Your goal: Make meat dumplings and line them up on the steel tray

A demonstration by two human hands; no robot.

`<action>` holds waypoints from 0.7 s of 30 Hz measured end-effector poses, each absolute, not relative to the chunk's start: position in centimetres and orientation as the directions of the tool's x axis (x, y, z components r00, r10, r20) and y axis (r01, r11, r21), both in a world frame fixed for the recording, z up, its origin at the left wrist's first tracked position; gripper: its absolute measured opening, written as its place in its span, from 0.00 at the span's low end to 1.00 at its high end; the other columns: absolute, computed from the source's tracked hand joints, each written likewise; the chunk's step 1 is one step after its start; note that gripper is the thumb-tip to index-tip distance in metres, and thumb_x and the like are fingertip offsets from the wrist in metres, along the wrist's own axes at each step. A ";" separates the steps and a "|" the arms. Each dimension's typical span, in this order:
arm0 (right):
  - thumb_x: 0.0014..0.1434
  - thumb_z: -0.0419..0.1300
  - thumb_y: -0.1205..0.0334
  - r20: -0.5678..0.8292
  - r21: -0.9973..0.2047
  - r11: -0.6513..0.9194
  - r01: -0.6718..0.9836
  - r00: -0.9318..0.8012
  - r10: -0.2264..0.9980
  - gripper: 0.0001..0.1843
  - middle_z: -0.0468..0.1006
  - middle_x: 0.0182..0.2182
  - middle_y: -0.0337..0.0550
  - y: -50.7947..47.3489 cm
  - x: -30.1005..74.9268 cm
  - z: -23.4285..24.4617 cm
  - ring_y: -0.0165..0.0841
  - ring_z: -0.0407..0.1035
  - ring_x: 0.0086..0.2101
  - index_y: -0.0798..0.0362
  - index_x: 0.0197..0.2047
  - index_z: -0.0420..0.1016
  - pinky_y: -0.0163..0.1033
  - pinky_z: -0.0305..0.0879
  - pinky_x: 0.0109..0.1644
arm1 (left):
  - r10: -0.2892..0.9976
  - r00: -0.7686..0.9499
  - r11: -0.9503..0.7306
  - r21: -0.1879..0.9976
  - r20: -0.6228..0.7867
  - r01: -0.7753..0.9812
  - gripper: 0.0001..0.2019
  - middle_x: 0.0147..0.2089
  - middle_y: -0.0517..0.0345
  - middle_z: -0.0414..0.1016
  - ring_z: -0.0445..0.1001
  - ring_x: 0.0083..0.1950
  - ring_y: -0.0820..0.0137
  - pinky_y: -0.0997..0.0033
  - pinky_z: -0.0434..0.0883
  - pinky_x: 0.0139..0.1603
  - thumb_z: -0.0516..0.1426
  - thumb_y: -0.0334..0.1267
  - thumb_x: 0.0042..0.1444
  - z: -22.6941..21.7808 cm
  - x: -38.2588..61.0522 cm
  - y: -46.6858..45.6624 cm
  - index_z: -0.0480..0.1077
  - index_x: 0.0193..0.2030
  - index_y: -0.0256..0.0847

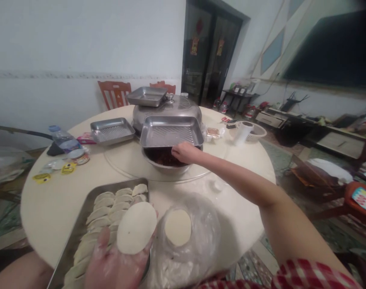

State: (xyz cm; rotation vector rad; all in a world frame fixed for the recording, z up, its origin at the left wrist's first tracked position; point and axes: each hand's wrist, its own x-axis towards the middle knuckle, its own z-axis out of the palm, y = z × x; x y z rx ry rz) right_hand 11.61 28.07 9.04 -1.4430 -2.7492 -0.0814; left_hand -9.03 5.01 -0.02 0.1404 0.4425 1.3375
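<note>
A round dumpling wrapper [137,228] lies across the palm and fingers of my left hand [115,263], its thumb held apart. Beneath that hand is a metal tray [77,224] with rows of folded dumplings [98,212]. My right hand [186,153] reaches forward, fingers curled closed at a metal bowl [167,170] of dark filling [161,155]. Whatever those fingers hold is hidden. An empty metal tray [171,132] rests over the bowl's far side. Closer to me, another round wrapper [178,227] sits on a clear plastic bag [205,224].
Behind the bowl stands a large metal lid [183,106] with a tray [147,96] on top. Another tray [113,130], a plastic bottle [62,138] and a can [78,156] are at left. A basket [257,131] and a white cup [243,134] stand at right.
</note>
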 end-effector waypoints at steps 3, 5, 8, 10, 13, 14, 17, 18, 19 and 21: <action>0.68 0.47 0.61 0.066 0.034 0.585 0.810 -0.586 0.808 0.19 0.82 0.43 0.54 27.3 11.6 9.6 0.39 0.75 0.40 0.57 0.43 0.79 0.38 0.58 0.38 | 0.969 0.187 0.226 0.262 -0.163 -0.938 0.28 0.63 0.51 0.68 0.68 0.63 0.57 0.55 0.64 0.64 0.50 0.56 0.62 0.9 -7.7 5.3 0.62 0.67 0.51; 0.70 0.44 0.60 0.090 0.026 0.609 0.793 -0.609 0.788 0.21 0.82 0.43 0.52 26.8 11.5 10.1 0.37 0.74 0.40 0.56 0.44 0.78 0.37 0.57 0.38 | 0.970 0.209 0.233 0.233 -0.126 -0.944 0.26 0.62 0.49 0.69 0.70 0.62 0.55 0.54 0.66 0.62 0.50 0.55 0.63 1.5 -7.2 5.4 0.67 0.64 0.49; 0.72 0.41 0.60 0.108 0.010 0.641 0.767 -0.639 0.762 0.23 0.82 0.42 0.49 26.5 10.9 10.2 0.35 0.74 0.39 0.54 0.46 0.77 0.36 0.56 0.38 | 0.968 0.236 0.249 0.213 -0.085 -0.945 0.25 0.60 0.47 0.71 0.71 0.61 0.54 0.54 0.68 0.61 0.50 0.54 0.63 2.1 -6.7 5.4 0.71 0.61 0.46; 0.72 0.41 0.60 0.096 -0.001 0.650 0.760 -0.647 0.756 0.22 0.82 0.42 0.49 26.8 10.2 9.7 0.35 0.74 0.39 0.54 0.47 0.76 0.36 0.56 0.38 | 0.963 0.264 0.271 0.198 -0.060 -0.942 0.25 0.60 0.47 0.72 0.71 0.61 0.54 0.54 0.68 0.61 0.49 0.55 0.63 2.3 -6.6 5.3 0.72 0.60 0.46; 0.71 0.43 0.61 0.069 -0.015 0.659 0.752 -0.657 0.751 0.20 0.82 0.43 0.50 27.6 9.2 8.6 0.34 0.74 0.39 0.54 0.48 0.76 0.34 0.56 0.38 | 0.957 0.288 0.288 0.186 -0.027 -0.939 0.25 0.60 0.47 0.71 0.72 0.61 0.55 0.54 0.67 0.62 0.49 0.56 0.63 2.3 -6.6 5.1 0.72 0.60 0.47; 0.71 0.44 0.62 0.059 -0.019 0.663 0.748 -0.661 0.748 0.19 0.82 0.44 0.50 27.8 8.9 8.3 0.34 0.74 0.40 0.55 0.48 0.76 0.34 0.57 0.38 | 0.954 0.298 0.296 0.184 -0.019 -0.937 0.26 0.61 0.46 0.71 0.71 0.61 0.56 0.54 0.67 0.62 0.49 0.56 0.63 2.2 -6.7 5.0 0.71 0.61 0.47; 0.70 0.47 0.63 0.030 -0.030 0.673 0.739 -0.673 0.739 0.17 0.82 0.42 0.51 28.2 8.7 8.0 0.35 0.75 0.40 0.56 0.47 0.77 0.34 0.56 0.37 | 0.954 0.299 0.294 0.178 0.000 -0.939 0.27 0.61 0.44 0.71 0.71 0.62 0.55 0.53 0.66 0.63 0.48 0.56 0.64 1.8 -7.0 4.7 0.71 0.61 0.45; 0.69 0.48 0.63 0.022 -0.034 0.675 0.737 -0.675 0.737 0.17 0.82 0.41 0.51 28.3 8.8 8.0 0.36 0.75 0.39 0.56 0.46 0.77 0.35 0.56 0.36 | 0.957 0.289 0.285 0.181 -0.009 -0.941 0.27 0.61 0.44 0.70 0.71 0.62 0.55 0.53 0.66 0.63 0.48 0.55 0.64 1.7 -7.1 4.6 0.70 0.62 0.44; 0.69 0.48 0.63 0.014 -0.039 0.676 0.736 -0.676 0.736 0.16 0.82 0.41 0.52 28.3 8.8 8.0 0.36 0.75 0.39 0.56 0.45 0.77 0.35 0.55 0.35 | 0.960 0.277 0.277 0.188 -0.025 -0.942 0.26 0.61 0.44 0.70 0.70 0.62 0.56 0.53 0.65 0.64 0.48 0.54 0.65 1.5 -7.2 4.5 0.70 0.62 0.44; 0.68 0.49 0.63 0.001 -0.052 0.673 0.738 -0.674 0.739 0.16 0.83 0.40 0.53 28.2 9.0 8.2 0.38 0.75 0.38 0.57 0.44 0.78 0.36 0.54 0.34 | 0.965 0.256 0.263 0.209 -0.062 -0.942 0.25 0.62 0.45 0.70 0.69 0.63 0.55 0.53 0.65 0.64 0.48 0.52 0.65 1.3 -7.4 4.4 0.69 0.62 0.44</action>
